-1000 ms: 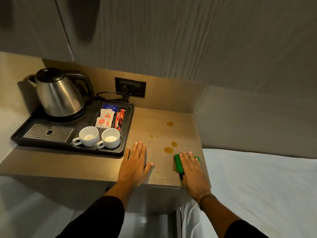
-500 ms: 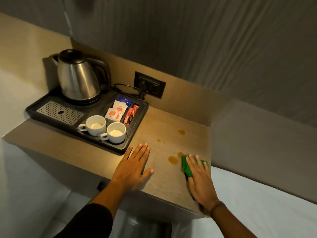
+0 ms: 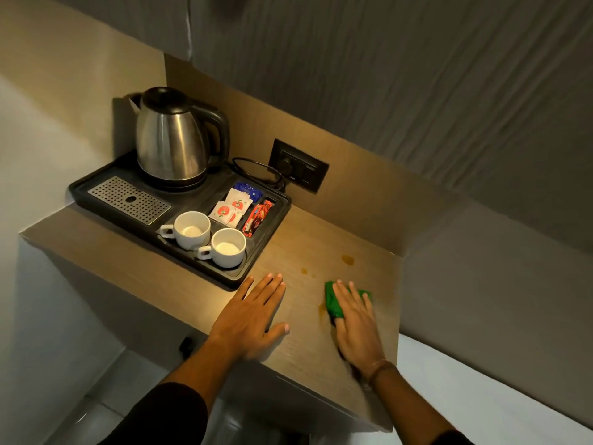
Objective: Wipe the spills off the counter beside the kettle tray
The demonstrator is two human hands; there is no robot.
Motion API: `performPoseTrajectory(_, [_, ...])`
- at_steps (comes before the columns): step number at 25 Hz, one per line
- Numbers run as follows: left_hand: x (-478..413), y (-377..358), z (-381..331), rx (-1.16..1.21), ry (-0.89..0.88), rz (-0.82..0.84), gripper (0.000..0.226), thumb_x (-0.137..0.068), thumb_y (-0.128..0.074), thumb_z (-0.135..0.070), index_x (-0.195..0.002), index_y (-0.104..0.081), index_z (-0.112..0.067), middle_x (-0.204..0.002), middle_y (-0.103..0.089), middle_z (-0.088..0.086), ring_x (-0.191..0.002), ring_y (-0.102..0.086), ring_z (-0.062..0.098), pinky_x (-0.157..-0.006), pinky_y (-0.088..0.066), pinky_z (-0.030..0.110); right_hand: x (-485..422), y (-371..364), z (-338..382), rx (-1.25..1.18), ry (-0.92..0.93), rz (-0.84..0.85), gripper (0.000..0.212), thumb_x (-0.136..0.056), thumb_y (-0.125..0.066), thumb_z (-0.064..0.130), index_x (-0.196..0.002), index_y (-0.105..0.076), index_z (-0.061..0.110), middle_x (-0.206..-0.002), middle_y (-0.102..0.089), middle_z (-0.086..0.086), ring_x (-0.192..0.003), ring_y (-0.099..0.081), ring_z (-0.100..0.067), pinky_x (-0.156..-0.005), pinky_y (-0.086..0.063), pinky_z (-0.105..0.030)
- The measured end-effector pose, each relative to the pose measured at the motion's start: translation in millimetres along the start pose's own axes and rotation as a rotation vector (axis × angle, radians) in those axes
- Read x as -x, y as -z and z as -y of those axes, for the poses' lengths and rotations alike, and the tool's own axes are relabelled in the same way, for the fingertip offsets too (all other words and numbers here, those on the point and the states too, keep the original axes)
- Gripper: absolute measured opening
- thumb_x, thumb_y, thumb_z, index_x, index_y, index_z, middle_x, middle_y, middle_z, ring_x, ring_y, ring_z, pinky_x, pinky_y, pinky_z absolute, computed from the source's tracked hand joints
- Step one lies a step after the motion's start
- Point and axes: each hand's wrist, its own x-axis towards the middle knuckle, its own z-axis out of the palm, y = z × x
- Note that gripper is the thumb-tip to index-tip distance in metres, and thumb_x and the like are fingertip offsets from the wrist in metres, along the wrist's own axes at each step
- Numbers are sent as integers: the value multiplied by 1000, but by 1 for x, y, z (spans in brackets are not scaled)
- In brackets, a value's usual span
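The right hand (image 3: 354, 322) lies flat on a green cloth (image 3: 333, 300), fingers spread and pressing it down onto the counter (image 3: 298, 335); it is a press rather than a grasp, with the cloth bunched under the palm and fingers. The cloth sits near the counter's right edge, well right of the tray (image 3: 269, 252). A thin brown smear (image 3: 321, 308) shows just at the cloth's left side. Beyond the fingertips, toward the wall, a larger brown spill (image 3: 348, 260) sits on the wood, and two small drops (image 3: 304, 271) lie to its left, between the tray and the cloth.

The left hand (image 3: 253, 316) rests palm down on the counter, fingers straight and loosely spread, thumb out to the right, holding nothing. Its fingertips come close to the tray's near corner.

On the black tray stands a steel kettle (image 3: 170, 146) at the back, with a metal drip grille (image 3: 130, 199) in front of it. Two white cups (image 3: 208, 239) stand side by side at the tray's near edge. Sachets (image 3: 232, 208) fill a compartment behind the cups, and red packets (image 3: 256, 216) lie in a narrow slot to their right. A cord (image 3: 256, 168) runs from behind the kettle to a dark wall socket (image 3: 300, 167).
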Motion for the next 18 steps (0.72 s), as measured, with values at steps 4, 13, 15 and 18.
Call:
performPoseTrajectory(4, [2, 1, -1, -3, -4, -26, 86, -101, -24, -72, -165, -5, -18, -176, -3, 3, -159, 7, 17, -130, -4, 53, 49, -14, -11, 20, 250, 115, 67, -101, -35, 22, -163, -12, 38, -173, -13, 13, -160, -2, -10, -129, -2, -50])
performPoseTrajectory(13, [1, 0, -2, 1, -10, -32, 86, -102, -26, -71, -165, -2, -19, -176, 0, 3, -159, 10, 17, -130, 1, 51, -56, -17, 28, 5, 147, 35, 74, -97, -48, 3, -162, -22, 25, -171, -21, 1, -160, -5, -17, -130, -3, -54])
performPoseTrajectory(15, [1, -1, 0, 11, -12, -37, 85, -102, -27, -71, -165, -3, -19, -176, -1, 2, -159, 10, 16, -130, 0, 51, -27, -23, 5, 13, 281, 76, 76, -96, -46, 8, -163, -18, 31, -172, -20, 7, -160, -4, -13, -129, -3, -53])
performPoseTrajectory(18, [1, 1, 0, 13, -11, -44, 85, -102, -26, -71, -165, -2, -19, -176, 0, 2, -159, 10, 17, -129, 2, 51, -18, -14, -26, 24, 307, 47, 76, -97, -45, 8, -163, -17, 33, -172, -20, 9, -160, -6, -13, -129, -6, -54])
